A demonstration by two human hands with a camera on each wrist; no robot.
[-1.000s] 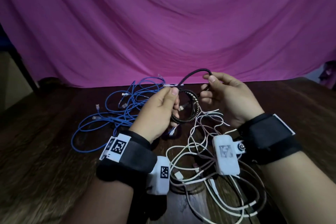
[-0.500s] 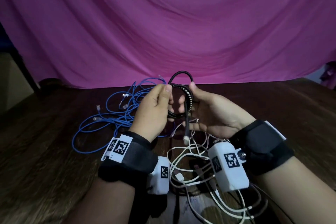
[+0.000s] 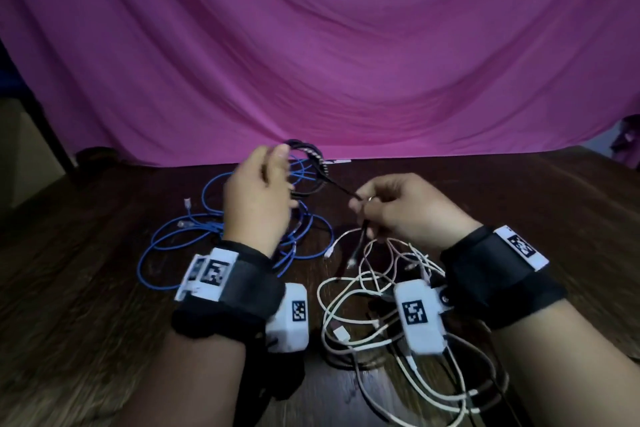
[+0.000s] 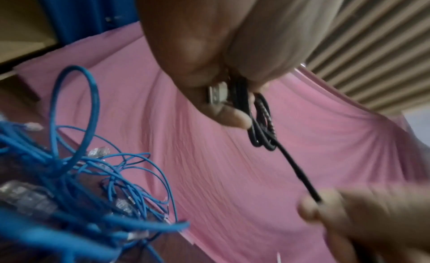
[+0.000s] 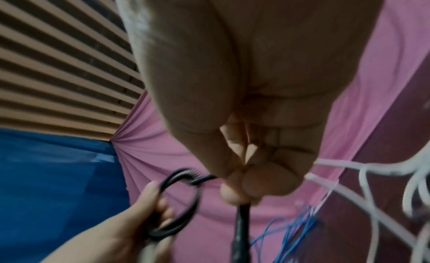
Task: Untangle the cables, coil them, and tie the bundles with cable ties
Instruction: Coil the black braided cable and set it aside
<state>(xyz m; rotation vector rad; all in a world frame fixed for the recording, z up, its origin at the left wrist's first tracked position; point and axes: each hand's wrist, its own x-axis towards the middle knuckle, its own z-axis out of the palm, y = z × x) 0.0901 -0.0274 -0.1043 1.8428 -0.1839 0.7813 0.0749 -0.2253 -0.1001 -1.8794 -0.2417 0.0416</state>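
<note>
Black cable [image 3: 313, 163] looks light and limp but with some spring, so the coil likely wants to pop open unless the loops stay pinched together; the braided-looking jacket should give decent friction. Best hold is judged to be across all the stacked loops at one spot, with the free tail kept taut by the other hand. Left hand [image 3: 258, 198] is raised above the far middle of the tabletop [image 3: 519, 191], fingers curled round the small coil, pinching the loops; the left wrist view shows a metal plug [image 4: 217, 94] tucked under the same fingers. Coil sticks out past the fingertips, toward the far edge. Right hand [image 3: 398, 208] sits lower and nearer, thumb and fingers clamped on the straight tail running from the coil, plug end dangling below the grip. Blue cables [image 3: 214, 236] lie tangled on the tabletop under the left hand; white cables [image 3: 363, 291] sprawl near the front edge under the right wrist, both uncoiled. No cable tie clearly made out.
</note>
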